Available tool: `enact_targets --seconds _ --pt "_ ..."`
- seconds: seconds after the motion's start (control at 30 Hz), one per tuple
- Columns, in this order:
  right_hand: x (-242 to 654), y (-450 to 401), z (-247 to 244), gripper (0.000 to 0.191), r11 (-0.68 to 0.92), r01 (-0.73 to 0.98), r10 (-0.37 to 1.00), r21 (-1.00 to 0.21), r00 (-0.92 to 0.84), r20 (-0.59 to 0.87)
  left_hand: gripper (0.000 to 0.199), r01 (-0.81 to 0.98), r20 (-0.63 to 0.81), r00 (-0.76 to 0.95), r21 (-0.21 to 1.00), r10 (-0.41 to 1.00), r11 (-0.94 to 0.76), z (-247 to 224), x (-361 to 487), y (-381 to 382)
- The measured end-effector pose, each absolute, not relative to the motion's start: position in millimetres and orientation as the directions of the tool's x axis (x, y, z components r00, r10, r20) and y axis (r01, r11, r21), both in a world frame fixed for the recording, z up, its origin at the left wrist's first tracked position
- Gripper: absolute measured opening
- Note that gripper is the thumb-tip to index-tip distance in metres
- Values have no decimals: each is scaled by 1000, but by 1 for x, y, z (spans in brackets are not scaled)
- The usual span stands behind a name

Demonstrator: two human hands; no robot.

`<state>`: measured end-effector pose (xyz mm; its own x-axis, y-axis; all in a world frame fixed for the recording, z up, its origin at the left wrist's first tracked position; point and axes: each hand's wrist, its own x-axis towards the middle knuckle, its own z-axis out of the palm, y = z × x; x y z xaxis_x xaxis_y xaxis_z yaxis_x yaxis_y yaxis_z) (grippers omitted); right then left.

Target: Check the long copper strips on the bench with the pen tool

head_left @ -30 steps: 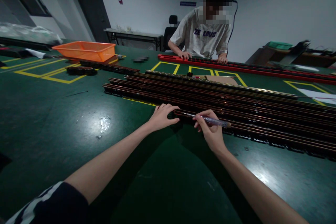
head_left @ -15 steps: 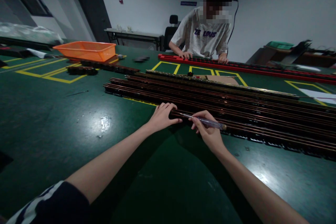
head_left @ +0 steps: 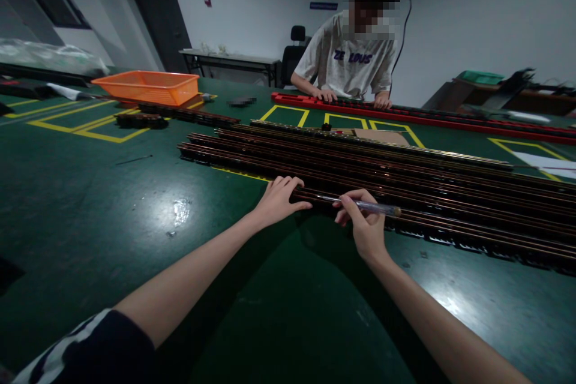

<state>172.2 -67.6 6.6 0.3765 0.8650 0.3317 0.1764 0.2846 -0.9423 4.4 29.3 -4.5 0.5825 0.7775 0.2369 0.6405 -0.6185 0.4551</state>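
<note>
My right hand [head_left: 363, 225] is closed around the translucent handle of a slim screwdriver [head_left: 375, 208]. Its thin metal shaft points left, and the tip is at or just over the nearest long dark strip [head_left: 432, 225], one of several lying side by side with copper-coloured lines along them. My left hand [head_left: 281, 199] grips that strip to the left of the screwdriver tip, fingers on the far side and thumb on the near side. Whether the tip touches the strip is too small to tell.
An orange basket [head_left: 150, 89] stands at the back left of the green table [head_left: 112, 234]. Short dark pieces [head_left: 140, 120] and a thin rod [head_left: 134, 160] lie nearby. Across the table, a person [head_left: 353, 57] has both hands on a long red rail [head_left: 427, 117].
My right hand and the screwdriver have shifted a little to the right along the strip. My left hand stays in place. The other person's hand nearer the left has slid slightly right.
</note>
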Motion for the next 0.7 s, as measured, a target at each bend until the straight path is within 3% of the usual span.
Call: enact_targets --seconds 0.7 --pt "173 -67 8 21 289 165 902 -943 284 326 43 639 233 586 456 776 -620 -2 4 28"
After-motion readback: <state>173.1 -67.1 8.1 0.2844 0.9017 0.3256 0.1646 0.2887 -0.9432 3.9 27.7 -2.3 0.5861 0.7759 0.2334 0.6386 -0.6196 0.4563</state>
